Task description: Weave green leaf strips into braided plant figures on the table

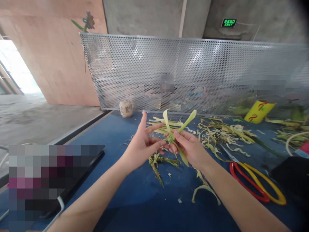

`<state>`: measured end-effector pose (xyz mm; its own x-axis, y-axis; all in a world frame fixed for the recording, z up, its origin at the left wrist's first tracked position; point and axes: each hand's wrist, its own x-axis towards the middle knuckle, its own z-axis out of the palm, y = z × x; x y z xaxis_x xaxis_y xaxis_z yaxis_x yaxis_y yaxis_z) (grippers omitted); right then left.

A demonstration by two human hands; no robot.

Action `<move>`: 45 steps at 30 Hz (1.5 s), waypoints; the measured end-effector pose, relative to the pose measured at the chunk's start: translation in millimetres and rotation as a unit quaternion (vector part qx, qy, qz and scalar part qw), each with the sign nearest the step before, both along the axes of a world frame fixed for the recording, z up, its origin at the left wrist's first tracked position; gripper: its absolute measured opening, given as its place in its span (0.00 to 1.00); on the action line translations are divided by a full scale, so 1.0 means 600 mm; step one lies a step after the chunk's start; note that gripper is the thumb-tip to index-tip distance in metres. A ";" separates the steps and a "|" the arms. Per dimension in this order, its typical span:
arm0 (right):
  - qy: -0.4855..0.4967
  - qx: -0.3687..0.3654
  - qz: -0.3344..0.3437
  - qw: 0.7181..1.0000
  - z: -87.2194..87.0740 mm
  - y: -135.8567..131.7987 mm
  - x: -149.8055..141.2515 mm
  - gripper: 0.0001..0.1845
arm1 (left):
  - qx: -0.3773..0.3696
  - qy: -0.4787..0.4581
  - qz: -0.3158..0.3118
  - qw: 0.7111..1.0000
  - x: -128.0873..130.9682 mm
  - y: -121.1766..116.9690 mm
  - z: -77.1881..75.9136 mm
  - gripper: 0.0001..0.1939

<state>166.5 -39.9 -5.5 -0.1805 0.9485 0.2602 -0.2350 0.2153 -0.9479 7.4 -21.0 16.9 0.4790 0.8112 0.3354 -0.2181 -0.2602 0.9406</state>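
Observation:
Over the middle of the blue table, both hands meet at a small knotted piece of green leaf strips (170, 138). Two strip ends stick up from it and another hangs down. My right hand (189, 145) pinches the piece between thumb and fingers. From the other side, my left hand (147, 141) has its lower fingers closed at the piece's left edge, while its upper fingers stretch out and apart. Just below the hands lies a darker bundle of knotted leaf (156, 161). Flat pale green strips (159, 124) lie behind them.
Scissors (249, 180) with red and yellow handles lie at right. Leaf scraps (224, 132) are heaped behind them, near a yellow roll (259, 111). A pale roll (126, 109) stands by the perforated metal screen (145, 64). A dark-edged, blurred-out object (79, 180) is at left.

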 end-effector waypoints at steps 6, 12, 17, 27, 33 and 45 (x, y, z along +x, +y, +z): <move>-0.094 0.020 -0.096 0.991 -0.010 0.000 -0.011 0.14 | -0.020 0.047 0.084 0.995 0.004 -0.001 -0.004 0.52; -0.168 0.095 -0.133 0.972 -0.017 0.003 -0.006 0.10 | -0.036 0.032 0.078 0.996 0.007 -0.007 -0.007 0.51; -0.115 0.061 -0.127 0.983 -0.015 0.005 0.000 0.08 | -0.092 0.037 0.035 0.994 0.009 -0.015 0.003 0.53; 0.047 -0.027 -0.091 0.994 -0.017 0.012 -0.007 0.10 | -0.171 0.079 -0.003 0.982 0.011 -0.028 -0.001 0.52; 0.049 -0.062 -0.020 0.997 -0.013 0.004 -0.006 0.13 | -0.109 0.039 0.090 0.989 0.013 -0.013 -0.003 0.48; -0.079 -0.043 -0.048 0.995 -0.021 -0.005 -0.014 0.10 | -0.060 -0.036 0.128 0.989 0.010 -0.009 -0.002 0.47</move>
<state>158.1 -42.9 -17.9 -0.1212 0.9807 0.1531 -0.0632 0.1463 -0.9872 13.6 -26.4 15.7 0.2310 0.9388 0.2556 -0.2273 -0.2034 0.9524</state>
